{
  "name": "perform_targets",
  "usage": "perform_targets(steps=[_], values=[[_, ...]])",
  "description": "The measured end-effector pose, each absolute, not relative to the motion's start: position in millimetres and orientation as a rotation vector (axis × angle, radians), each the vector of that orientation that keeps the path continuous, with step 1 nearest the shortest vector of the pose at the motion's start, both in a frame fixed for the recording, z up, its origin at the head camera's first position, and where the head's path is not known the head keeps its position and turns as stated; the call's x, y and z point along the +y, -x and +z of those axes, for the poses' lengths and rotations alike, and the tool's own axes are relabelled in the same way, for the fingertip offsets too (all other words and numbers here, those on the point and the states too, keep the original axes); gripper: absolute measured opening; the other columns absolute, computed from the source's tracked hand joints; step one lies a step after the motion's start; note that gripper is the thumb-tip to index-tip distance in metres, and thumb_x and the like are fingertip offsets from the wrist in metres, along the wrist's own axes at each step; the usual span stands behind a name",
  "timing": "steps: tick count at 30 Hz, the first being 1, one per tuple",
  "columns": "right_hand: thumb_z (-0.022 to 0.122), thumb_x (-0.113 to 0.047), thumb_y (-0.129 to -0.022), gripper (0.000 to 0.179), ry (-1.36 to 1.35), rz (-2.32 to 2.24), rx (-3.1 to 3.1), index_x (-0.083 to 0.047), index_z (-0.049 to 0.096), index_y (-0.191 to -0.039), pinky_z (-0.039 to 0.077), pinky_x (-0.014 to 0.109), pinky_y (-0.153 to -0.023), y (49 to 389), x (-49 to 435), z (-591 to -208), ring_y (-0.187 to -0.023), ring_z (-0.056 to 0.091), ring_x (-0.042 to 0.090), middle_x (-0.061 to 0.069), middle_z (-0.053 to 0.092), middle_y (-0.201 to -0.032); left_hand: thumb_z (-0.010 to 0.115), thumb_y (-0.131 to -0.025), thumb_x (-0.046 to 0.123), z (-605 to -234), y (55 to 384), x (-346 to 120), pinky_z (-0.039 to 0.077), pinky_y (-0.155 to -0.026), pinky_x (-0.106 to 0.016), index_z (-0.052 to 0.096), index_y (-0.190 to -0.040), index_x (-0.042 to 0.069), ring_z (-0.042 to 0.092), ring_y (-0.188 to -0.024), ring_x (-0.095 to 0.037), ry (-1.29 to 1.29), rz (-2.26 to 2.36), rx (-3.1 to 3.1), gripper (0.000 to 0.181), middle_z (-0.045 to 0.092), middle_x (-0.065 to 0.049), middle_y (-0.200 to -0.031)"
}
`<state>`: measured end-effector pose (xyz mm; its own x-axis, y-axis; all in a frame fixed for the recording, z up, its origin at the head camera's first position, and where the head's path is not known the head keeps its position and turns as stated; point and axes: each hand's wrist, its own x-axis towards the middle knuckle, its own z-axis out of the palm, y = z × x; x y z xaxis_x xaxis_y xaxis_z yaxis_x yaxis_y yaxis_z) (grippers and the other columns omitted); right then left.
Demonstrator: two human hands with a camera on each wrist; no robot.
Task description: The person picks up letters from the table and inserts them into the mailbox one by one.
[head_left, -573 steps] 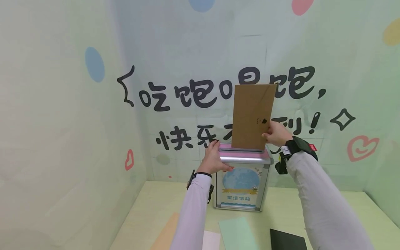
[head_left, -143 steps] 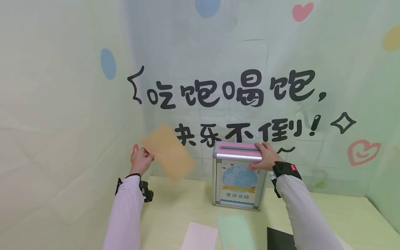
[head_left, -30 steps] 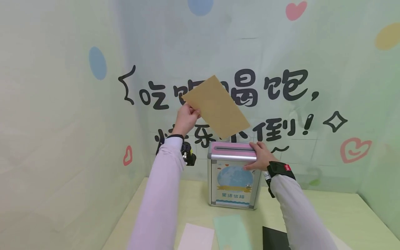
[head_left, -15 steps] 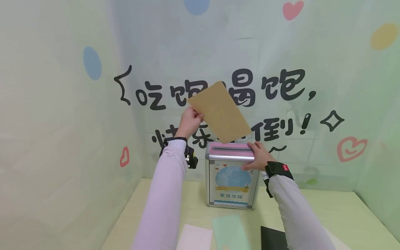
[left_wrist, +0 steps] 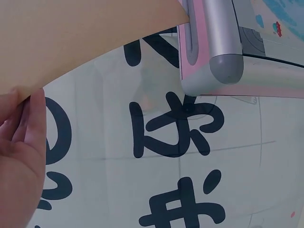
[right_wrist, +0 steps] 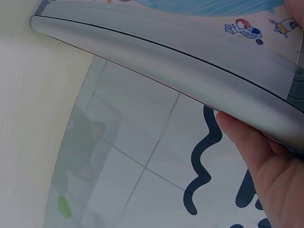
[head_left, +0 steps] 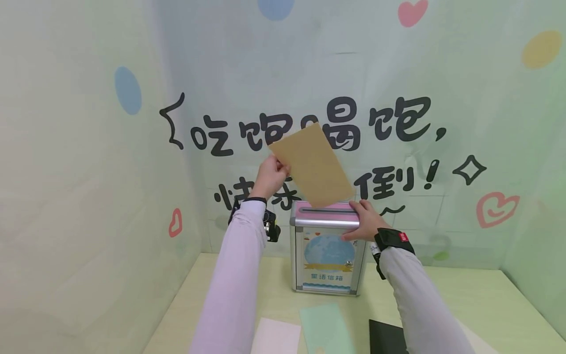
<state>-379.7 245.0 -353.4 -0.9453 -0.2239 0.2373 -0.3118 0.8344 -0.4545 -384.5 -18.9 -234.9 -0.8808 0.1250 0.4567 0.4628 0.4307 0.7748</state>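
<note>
My left hand (head_left: 270,177) pinches a light orange-tan envelope (head_left: 314,167) by its left edge. The envelope slants down to the right, with its lower end at the slot of a letter box (head_left: 329,250). In the left wrist view, a corner of the envelope (left_wrist: 95,33) meets the slot (left_wrist: 191,38); whether it is inside is unclear. This box is silver-framed, with a pink top and a blue globe picture on its front. My right hand (head_left: 368,221) grips its top right corner, thumb on the front. In the right wrist view, part of that hand (right_wrist: 270,166) shows along the silver edge.
On the table (head_left: 221,295) before the box lie a pale pink envelope (head_left: 276,337), a mint green one (head_left: 327,327) and a black one (head_left: 386,337). A whitish one (head_left: 475,339) shows partly behind the right sleeve. A printed wall stands close behind.
Earlier my right hand held a brown envelope at the slot; it is out of view now. My left hand has since brought the orange-tan envelope rightward and, lately, down to the slot.
</note>
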Motion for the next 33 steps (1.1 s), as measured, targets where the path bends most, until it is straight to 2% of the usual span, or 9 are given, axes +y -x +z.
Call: perform_targets(steps=[5,24,33], values=[[0.082,-0.038,-0.058,0.099,-0.413,0.773,-2.85,-0.006,0.032,-0.138,0.041,0.05,-0.085,377,245,-352,-0.103,0.045,0.037,0.02,0.025,-0.136,0.047,-0.089,-0.002,-240,383,-18,0.049,-0.083,-0.032,0.047,-0.115,-0.008,0.058,-0.1,-0.03,0.528,-1.419,-2.366,0.026,0.057,-0.024,-0.111],[0.082,-0.033,-0.059,0.101,-0.446,0.799,-2.826,-0.003,0.029,-0.139,0.039,0.053,-0.088,365,248,-348,-0.107,0.043,0.041,0.025,0.02,-0.14,0.047,-0.088,-0.002,-246,376,-10,0.049,-0.076,-0.032,0.05,-0.102,-0.006,0.059,-0.088,-0.027,0.547,-1.19,-2.418,0.015,0.06,-0.021,-0.098],[0.082,-0.033,-0.058,0.101,-0.462,0.804,-2.816,-0.004,0.03,-0.139,0.04,0.052,-0.087,363,250,-352,-0.105,0.044,0.04,0.024,0.023,-0.138,0.046,-0.089,0.001,-243,368,-4,0.047,-0.08,-0.033,0.05,-0.102,-0.005,0.057,-0.092,-0.027,0.508,-1.086,-2.488,0.014,0.06,-0.02,-0.103]])
